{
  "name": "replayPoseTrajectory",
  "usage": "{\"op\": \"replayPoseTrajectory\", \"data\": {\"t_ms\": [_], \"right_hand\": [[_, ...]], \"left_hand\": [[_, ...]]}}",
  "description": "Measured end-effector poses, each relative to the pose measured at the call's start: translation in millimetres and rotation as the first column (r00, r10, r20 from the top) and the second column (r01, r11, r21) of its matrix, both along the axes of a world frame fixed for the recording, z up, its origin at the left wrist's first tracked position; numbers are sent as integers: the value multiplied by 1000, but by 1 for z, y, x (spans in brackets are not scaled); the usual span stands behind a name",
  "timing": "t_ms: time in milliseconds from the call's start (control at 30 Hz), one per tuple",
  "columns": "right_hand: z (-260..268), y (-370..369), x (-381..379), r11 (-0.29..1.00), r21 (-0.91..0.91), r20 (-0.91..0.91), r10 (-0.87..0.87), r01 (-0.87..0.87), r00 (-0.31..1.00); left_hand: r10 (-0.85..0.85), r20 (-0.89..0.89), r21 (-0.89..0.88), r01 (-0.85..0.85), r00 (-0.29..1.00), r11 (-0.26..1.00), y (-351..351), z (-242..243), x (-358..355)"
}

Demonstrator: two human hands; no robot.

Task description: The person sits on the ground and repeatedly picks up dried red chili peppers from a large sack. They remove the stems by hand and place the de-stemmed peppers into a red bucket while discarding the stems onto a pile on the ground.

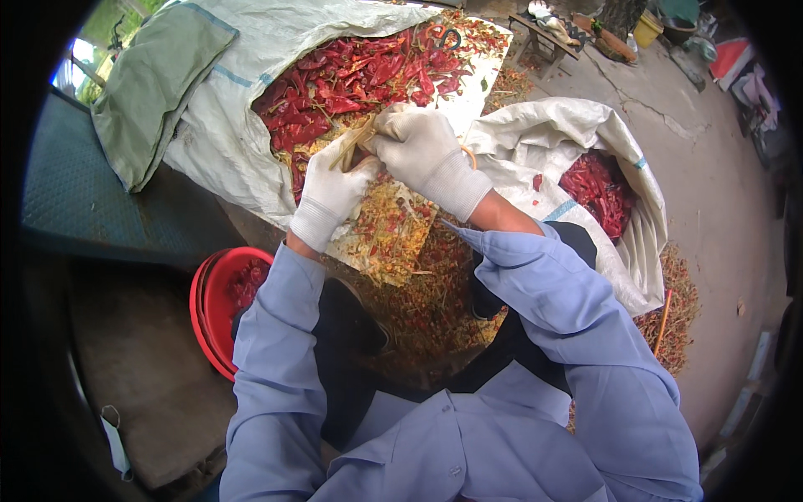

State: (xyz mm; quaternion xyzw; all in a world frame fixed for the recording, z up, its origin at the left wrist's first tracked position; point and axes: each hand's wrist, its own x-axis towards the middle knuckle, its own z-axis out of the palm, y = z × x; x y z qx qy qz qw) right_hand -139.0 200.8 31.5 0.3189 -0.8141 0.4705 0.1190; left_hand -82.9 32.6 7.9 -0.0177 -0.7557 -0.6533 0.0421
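Both my hands wear white knitted gloves and meet over a board strewn with chili bits. My left hand [335,188] holds a small bunch of dry, pale chili stems [351,144]. My right hand [423,147] pinches the upper end of the same bunch; its fingertips are partly hidden. Just beyond them, dried red chilies [357,72] spill from the mouth of a large white woven sack [232,125]. Yellow seeds and stem scraps [395,235] lie on the board below my hands. Scissors with orange and dark handle loops [450,39] rest at the back of the pile.
A second white woven sack [539,125] with red chilies [599,194] stands open at right. Red basins [204,314] holding chilies stand at left, below a blue-green surface [94,188]. Stem debris covers the ground between my legs. A small wooden stool [542,41] stands farther back.
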Motion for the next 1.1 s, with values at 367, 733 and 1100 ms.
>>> {"op": "replayPoseTrajectory", "data": {"t_ms": [367, 733, 1100], "right_hand": [[-5, -1, -8, 984, -144, 357, 151, -105, 922], [-29, 9, -10, 863, -482, 767, 499, -151, 403], [-19, -1, 0, 909, -351, 675, 413, -226, 612]], "left_hand": [[-43, -28, -322, 32, 999, 946, -13, 14, 13], [-415, -302, -699, 97, 858, 708, -27, 20, 21], [-221, -309, -606, -12, 925, 796, -57, 20, 30]]}}
